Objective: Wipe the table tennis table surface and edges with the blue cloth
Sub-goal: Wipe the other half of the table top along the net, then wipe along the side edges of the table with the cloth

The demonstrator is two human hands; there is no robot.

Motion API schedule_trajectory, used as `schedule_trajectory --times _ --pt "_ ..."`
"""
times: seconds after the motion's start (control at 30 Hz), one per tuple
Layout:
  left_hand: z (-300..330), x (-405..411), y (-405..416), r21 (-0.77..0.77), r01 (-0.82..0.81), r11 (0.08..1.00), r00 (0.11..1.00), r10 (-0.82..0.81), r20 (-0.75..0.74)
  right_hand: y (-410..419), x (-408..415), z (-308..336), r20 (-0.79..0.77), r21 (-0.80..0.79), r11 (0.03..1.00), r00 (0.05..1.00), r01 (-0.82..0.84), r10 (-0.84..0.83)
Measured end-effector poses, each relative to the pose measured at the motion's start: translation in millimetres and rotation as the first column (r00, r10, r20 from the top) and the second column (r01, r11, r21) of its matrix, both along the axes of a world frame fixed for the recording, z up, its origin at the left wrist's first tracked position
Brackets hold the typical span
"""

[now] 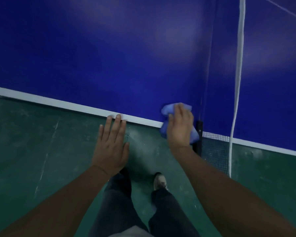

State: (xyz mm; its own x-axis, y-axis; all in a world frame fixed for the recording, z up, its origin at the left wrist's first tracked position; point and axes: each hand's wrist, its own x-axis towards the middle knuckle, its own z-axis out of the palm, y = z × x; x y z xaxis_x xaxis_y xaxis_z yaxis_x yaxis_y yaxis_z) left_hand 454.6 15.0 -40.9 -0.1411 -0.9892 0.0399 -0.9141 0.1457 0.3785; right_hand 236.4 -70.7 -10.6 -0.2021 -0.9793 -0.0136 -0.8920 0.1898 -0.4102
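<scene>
You are standing in an indoor sports hall, the kind set up for table tennis. The blue table tennis table [109, 57] with its white edge line [58, 102] fills most of your view, and the net [215, 151] with its white top band [237, 82] hangs from a black post [199, 134] at the side. Under your feet lies a scuffed green sports floor [32, 151]

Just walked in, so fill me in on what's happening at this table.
A person is wiping a blue table tennis table. The right hand grips a crumpled blue cloth at the near white edge line, right beside the net post. The left hand is flat, its fingertips touching that edge. The net overhangs the side, above a green floor.
</scene>
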Motion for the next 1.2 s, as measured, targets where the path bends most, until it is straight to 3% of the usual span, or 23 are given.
schedule_trajectory --times 0.07,0.13,0.17,0.2,0.3,0.37,0.4,0.43,0.47,0.5,0.53,0.6,0.63,0.73,0.8,0.87,0.93,1.0,1.1,1.13,1.2 --pt "3.4 -1.1 6.8 0.021 -0.084 0.996 0.995 0.084 -0.049 2.5 31.1 -12.0 -0.05 -0.023 0.937 0.936 -0.349 0.348" --pt "4.8 -3.3 14.5 0.054 -0.16 0.986 0.984 0.164 -0.073 5.8 39.2 -18.4 -0.052 -0.054 0.736 0.738 -0.675 0.673" --pt "4.7 -4.6 17.5 0.069 -0.194 0.979 0.977 0.198 -0.073 -2.1 35.0 -15.6 -0.06 -0.075 0.655 0.659 -0.752 0.75" --pt "4.8 -6.9 20.5 0.082 -0.229 0.97 0.969 0.235 -0.072 -13.2 28.9 -11.5 -0.073 -0.078 0.633 0.638 -0.77 0.767" --pt "4.3 -17.0 27.8 0.138 -0.347 0.928 0.929 0.36 -0.088 -66.3 30.6 -7.2 -0.198 -0.136 0.756 0.765 -0.64 0.613" --pt "6.2 -29.9 33.3 0.162 -0.431 0.888 0.882 0.453 -0.132 -89.2 67.1 -13.3 -0.165 -0.177 0.769 0.789 -0.614 0.592" --pt "8.3 -38.3 36.6 0.172 -0.491 0.854 0.843 0.516 -0.152 -87.3 90.8 -12.9 -0.102 -0.162 0.709 0.726 -0.686 0.68" --pt "10.1 -47.9 41.0 0.206 -0.568 0.797 0.776 0.601 -0.19 -75.3 113.0 -9.9 -0.02 -0.142 0.596 0.604 -0.79 0.796" --pt "17.2 -57.2 43.6 0.265 -0.652 0.71 0.66 0.704 -0.261 -58.0 128.1 -2.5 0.052 -0.079 0.47 0.467 -0.879 0.883" --pt "24.2 -66.1 43.1 0.352 -0.721 0.596 0.474 0.796 -0.377 -39.3 131.4 5.4 0.114 0.0 0.342 0.34 -0.94 0.934" --pt "35.0 -75.5 41.5 0.443 -0.764 0.469 0.22 0.835 -0.504 -19.6 123.7 10.3 0.153 0.041 0.238 0.242 -0.97 0.958" --pt "58.3 -94.3 36.6 0.664 -0.706 0.246 -0.324 0.722 -0.612 9.8 89.7 16.3 0.246 0.017 0.2 0.198 -0.98 0.949" --pt "68.4 -103.4 34.9 0.744 -0.636 0.204 -0.477 0.654 -0.587 18.0 70.8 23.0 0.341 0.057 0.208 0.215 -0.976 0.915" --pt "88.6 -132.8 36.8 0.838 -0.522 0.162 -0.651 0.559 -0.513 18.5 29.1 66.9 0.659 0.305 0.208 0.363 -0.929 0.658" --pt "100.1 -147.3 42.4 0.866 -0.469 0.173 -0.755 0.431 -0.495 4.3 12.0 88.2 0.762 0.427 0.258 0.499 -0.867 0.414" --pt "114.3 -157.8 50.5 0.872 -0.429 0.235 -0.824 0.293 -0.485 -14.6 0.8 101.2 0.775 0.554 0.257 0.603 -0.792 0.189" --pt "127.5 -168.5 58.1 0.845 -0.429 0.321 -0.821 0.253 -0.513 -24.4 -8.9 107.3 0.775 0.618 0.059 0.62 -0.784 0.121" --pt "137.7 -176.1 66.9 0.803 -0.511 0.306 -0.752 0.293 -0.59 -20.9 -13.1 113.0 0.796 0.603 -0.065 0.594 -0.795 0.117" --pt "144.4 -182.1 86.1 0.727 -0.683 0.065 -0.62 0.475 -0.625 -11.9 -15.8 121.5 0.827 0.55 -0.047 0.536 -0.834 0.172" --pt "144.0 -185.7 94.3 0.707 -0.706 0.033 -0.603 0.497 -0.624 -7.2 -15.6 121.4 0.83 0.53 -0.021 0.513 -0.848 0.218" --pt "142.8 -196.4 110.5 0.702 -0.706 0.099 -0.578 0.491 -0.651 5.5 -17.3 121.2 0.82 0.499 0.059 0.493 -0.864 0.291"
